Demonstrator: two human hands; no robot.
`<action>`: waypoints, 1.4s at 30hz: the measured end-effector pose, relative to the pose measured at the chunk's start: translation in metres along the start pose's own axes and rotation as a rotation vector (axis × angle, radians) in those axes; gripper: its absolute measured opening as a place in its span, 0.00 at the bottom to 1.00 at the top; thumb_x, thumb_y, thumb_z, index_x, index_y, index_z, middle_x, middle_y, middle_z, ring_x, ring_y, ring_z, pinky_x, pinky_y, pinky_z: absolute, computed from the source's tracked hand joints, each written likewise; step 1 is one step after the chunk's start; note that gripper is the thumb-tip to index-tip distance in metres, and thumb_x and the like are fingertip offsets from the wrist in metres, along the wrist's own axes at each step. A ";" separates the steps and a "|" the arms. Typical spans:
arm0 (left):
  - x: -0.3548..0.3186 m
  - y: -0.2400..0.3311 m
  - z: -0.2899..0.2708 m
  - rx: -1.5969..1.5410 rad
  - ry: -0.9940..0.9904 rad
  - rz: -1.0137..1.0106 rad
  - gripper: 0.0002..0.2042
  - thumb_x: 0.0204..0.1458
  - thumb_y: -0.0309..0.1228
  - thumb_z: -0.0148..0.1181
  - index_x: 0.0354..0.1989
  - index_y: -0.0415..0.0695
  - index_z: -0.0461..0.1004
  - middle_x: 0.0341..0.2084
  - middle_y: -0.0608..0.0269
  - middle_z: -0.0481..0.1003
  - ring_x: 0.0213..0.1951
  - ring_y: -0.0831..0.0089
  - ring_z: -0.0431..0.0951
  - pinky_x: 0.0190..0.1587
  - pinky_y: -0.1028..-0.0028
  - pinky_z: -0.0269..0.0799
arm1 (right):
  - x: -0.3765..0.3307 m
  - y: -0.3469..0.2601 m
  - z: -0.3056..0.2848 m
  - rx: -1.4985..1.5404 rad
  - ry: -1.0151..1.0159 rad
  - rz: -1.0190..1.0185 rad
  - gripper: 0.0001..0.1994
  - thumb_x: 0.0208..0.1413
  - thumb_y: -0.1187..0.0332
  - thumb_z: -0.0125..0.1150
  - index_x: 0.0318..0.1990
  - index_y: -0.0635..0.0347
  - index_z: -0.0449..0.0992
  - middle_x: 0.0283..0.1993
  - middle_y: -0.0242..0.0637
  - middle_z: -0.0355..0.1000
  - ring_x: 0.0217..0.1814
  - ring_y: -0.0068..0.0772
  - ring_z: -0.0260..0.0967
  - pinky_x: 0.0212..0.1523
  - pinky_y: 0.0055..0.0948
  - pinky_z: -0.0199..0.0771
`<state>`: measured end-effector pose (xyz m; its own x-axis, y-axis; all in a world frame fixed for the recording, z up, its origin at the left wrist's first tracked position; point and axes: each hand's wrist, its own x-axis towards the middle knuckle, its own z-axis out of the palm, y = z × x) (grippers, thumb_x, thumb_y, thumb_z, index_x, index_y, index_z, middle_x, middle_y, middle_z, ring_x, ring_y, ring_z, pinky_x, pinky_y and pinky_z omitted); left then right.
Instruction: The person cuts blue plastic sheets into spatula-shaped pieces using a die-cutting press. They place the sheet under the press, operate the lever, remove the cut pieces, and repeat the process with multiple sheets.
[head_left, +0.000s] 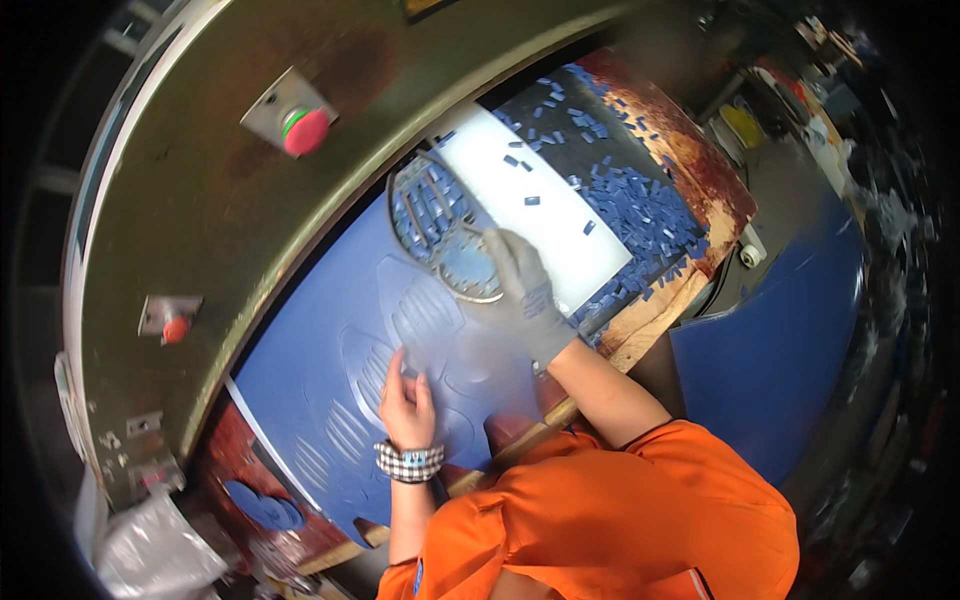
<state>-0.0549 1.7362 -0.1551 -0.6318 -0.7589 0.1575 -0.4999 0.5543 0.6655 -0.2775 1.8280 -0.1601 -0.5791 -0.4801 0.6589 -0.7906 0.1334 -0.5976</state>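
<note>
At a press's wooden surface (650, 325), the gloved right hand (525, 290) grips a metal cutting die (440, 235) on a blue sheet (320, 370); the bare left hand (408, 398) lies flat on the sheet, nearer the body.

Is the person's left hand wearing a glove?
No, the left hand is bare and rests on the blue sheet, with only a checkered band at the wrist, while the right hand wears a grey glove.

Strong fisheye bend; black vignette around rim. Centre brightly lit from above, white cutting board (540, 205) near blown out. Gloved right hand (525, 295) motion-blurred, bare left hand (405, 400) sharper. Green press housing (200, 230) dimmer, dull sheen. Right-edge background dark, smeared, out of focus.
</note>
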 end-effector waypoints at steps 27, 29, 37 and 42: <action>-0.151 -0.153 -0.187 0.671 0.407 -0.368 0.20 0.62 0.34 0.57 0.59 0.38 0.70 0.49 0.40 0.71 0.51 0.48 0.71 0.55 0.55 0.66 | 0.008 -0.001 0.002 0.352 0.149 0.571 0.31 0.62 0.65 0.61 0.68 0.69 0.57 0.57 0.52 0.69 0.57 0.39 0.71 0.57 0.33 0.72; -0.160 -0.165 -0.189 0.486 0.396 -0.508 0.19 0.65 0.37 0.52 0.57 0.35 0.71 0.47 0.39 0.74 0.47 0.46 0.74 0.50 0.57 0.69 | 0.011 -0.011 -0.003 0.223 0.172 0.658 0.30 0.64 0.64 0.57 0.69 0.68 0.56 0.58 0.54 0.68 0.59 0.42 0.69 0.59 0.35 0.71; -0.136 -0.160 -0.212 0.428 0.324 -0.499 0.21 0.67 0.44 0.49 0.43 0.32 0.74 0.29 0.40 0.76 0.28 0.47 0.73 0.31 0.56 0.67 | 0.097 -0.076 0.043 -0.387 0.080 0.182 0.51 0.57 0.40 0.56 0.71 0.76 0.42 0.70 0.73 0.44 0.73 0.76 0.40 0.71 0.62 0.43; -0.101 -0.148 -0.228 0.501 0.308 -0.475 0.22 0.67 0.43 0.48 0.49 0.31 0.73 0.36 0.36 0.77 0.34 0.41 0.76 0.37 0.53 0.71 | 0.111 -0.098 0.057 -0.366 0.171 0.232 0.57 0.53 0.42 0.63 0.71 0.77 0.35 0.72 0.74 0.37 0.74 0.77 0.36 0.71 0.65 0.41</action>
<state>0.2180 1.6528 -0.1030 -0.1238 -0.9754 0.1826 -0.9331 0.1771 0.3130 -0.2527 1.7125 -0.0545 -0.7493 -0.2561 0.6107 -0.6367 0.5322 -0.5580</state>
